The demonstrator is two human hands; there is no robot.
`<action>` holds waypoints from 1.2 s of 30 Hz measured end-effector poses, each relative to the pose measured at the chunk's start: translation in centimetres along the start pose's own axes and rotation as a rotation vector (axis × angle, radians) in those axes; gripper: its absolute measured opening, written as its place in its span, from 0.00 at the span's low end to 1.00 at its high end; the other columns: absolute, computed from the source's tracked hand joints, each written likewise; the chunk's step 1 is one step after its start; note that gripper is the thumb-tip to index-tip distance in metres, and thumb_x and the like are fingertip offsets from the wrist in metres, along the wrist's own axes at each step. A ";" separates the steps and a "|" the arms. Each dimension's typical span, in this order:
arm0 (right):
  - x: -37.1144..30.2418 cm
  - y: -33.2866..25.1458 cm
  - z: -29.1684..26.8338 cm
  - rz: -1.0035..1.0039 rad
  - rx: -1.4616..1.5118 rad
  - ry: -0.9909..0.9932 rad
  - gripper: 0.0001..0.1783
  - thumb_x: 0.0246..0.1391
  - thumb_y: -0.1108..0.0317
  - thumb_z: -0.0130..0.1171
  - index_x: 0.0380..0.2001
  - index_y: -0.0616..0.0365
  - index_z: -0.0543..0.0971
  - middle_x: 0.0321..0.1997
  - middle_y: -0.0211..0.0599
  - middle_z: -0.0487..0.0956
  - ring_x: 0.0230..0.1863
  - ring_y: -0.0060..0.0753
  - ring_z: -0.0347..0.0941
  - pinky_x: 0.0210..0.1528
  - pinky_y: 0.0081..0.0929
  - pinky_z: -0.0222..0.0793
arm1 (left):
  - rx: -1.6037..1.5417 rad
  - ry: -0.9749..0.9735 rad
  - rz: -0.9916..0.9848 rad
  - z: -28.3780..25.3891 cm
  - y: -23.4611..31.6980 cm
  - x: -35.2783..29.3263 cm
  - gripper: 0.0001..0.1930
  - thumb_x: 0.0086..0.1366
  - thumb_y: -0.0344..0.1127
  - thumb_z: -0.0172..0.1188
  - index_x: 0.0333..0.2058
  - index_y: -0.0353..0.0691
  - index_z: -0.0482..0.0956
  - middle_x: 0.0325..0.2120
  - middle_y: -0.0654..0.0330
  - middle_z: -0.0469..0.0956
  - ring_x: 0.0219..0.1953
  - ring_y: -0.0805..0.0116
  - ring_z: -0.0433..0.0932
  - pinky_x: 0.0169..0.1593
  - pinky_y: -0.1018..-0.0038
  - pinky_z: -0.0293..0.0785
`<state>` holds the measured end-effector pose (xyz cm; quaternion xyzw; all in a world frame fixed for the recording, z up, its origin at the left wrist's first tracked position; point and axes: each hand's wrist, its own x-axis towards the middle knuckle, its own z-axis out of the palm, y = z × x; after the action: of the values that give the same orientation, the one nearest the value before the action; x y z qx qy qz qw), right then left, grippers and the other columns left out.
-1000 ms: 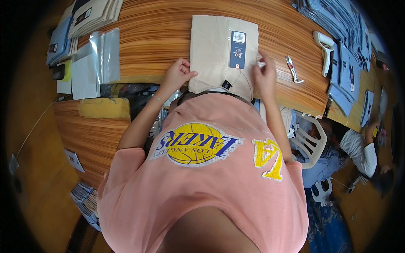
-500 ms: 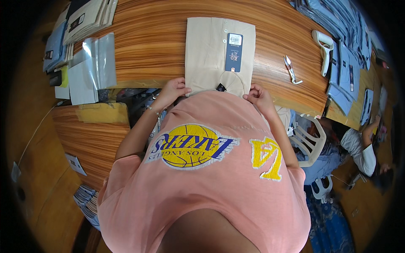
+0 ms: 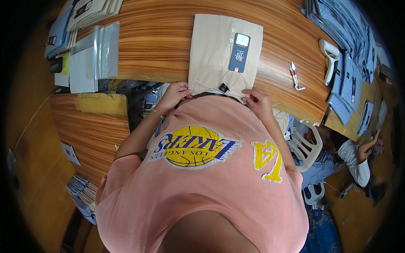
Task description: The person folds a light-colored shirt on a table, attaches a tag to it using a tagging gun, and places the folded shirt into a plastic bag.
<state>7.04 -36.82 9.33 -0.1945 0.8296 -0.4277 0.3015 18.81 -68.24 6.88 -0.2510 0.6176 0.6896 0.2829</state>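
Note:
A folded beige button-up shirt lies on the wooden table in front of me, its collar end at the near edge against my body. A dark blue hang tag rests on it, tied by a loop of string near a small black label. My left hand grips the near left corner of the shirt between bent fingers and thumb. At the near right corner my right hand pinches the fabric likewise. The near edge of the collar is partly hidden by my pink top.
Right of the shirt lie small thread snips and a white lint roller. Blue folded shirts are stacked at the right. Clear plastic bags and beige folded shirts sit at the left. Another person works at far right.
The shirt and table appear shifted slightly right in view. My right hand has moved slightly inward at the collar corner, its fingers more curled; a dark band at the collar now shows.

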 end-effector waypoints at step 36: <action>2.8 -32.2 -2.9 -1.221 0.801 -1.049 0.07 0.54 0.66 0.53 0.29 0.50 0.80 0.36 0.42 0.80 0.30 0.34 0.74 0.30 0.29 0.68 | 1.425 2.134 0.047 -26.2 4.8 -4.0 0.19 0.57 0.42 0.59 0.43 0.33 0.76 0.44 0.44 0.75 0.51 0.49 0.69 0.55 0.58 0.62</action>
<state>5.08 -54.73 36.33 -0.6524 0.1261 -0.6267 0.4070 18.20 -94.97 10.14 -0.4595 0.7723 -0.3285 -0.2907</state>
